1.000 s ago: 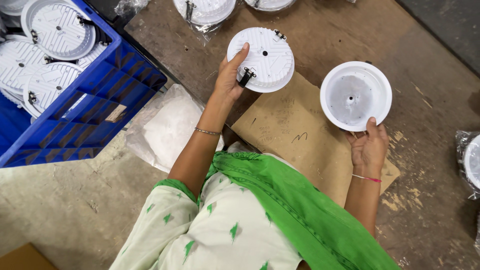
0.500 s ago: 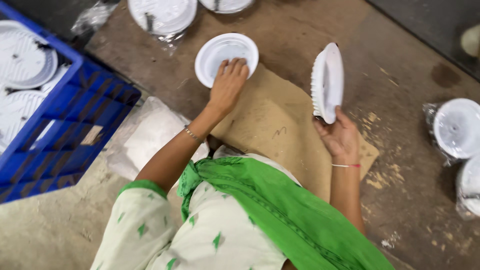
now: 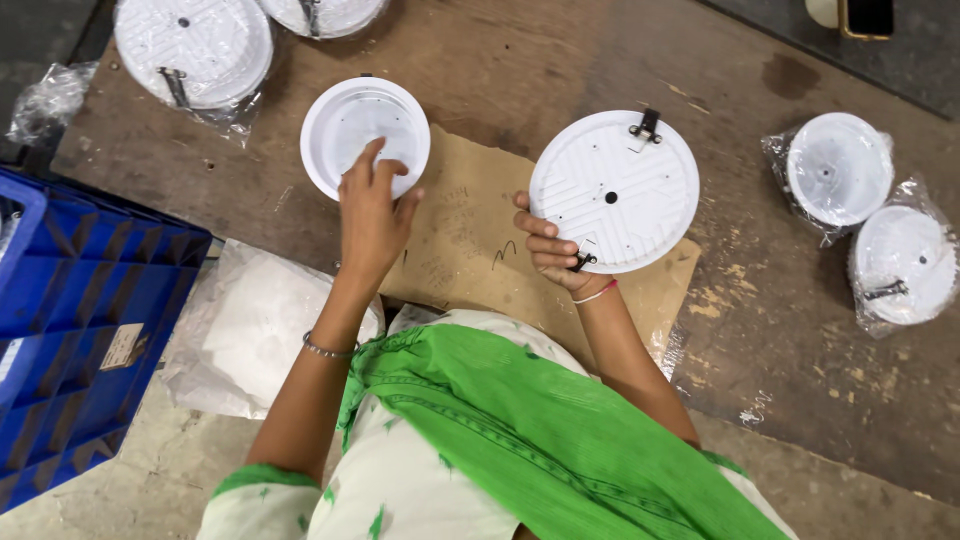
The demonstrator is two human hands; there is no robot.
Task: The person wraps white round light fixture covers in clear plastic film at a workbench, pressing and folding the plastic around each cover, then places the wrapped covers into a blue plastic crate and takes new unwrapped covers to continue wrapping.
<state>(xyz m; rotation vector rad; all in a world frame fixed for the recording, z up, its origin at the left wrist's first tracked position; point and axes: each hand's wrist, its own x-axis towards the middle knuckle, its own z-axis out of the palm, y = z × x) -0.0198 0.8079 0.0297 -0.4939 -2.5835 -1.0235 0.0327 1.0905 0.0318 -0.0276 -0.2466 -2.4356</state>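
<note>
Worn brown board (image 3: 520,70) serves as the work surface, with a flat piece of cardboard (image 3: 460,240) laid at its middle. On the cardboard's upper left edge lies a round white dish-shaped cover (image 3: 365,135), open side up; the left hand (image 3: 372,215) rests on its lower rim, fingers (image 3: 365,165) spread slightly and reaching into the hollow, touching but not clamped. Over the cardboard's right edge, the right hand (image 3: 550,245) holds a round white ribbed disc (image 3: 614,190) at its lower left rim, fingers curled tight on the edge beside a small metal spring clip (image 3: 583,261); a second clip (image 3: 646,125) sits at the disc's top. The disc faces the camera, ribbed back up. Farther right, well apart, two bagged white round units (image 3: 838,168) and (image 3: 905,262) lie side by side. At upper left, a bagged stack of ribbed discs (image 3: 192,45) rests on the board, another stack (image 3: 320,12) just beside it. A blue plastic crate (image 3: 80,300) stands at left, next to a clear plastic bag (image 3: 250,325) on the floor.
</note>
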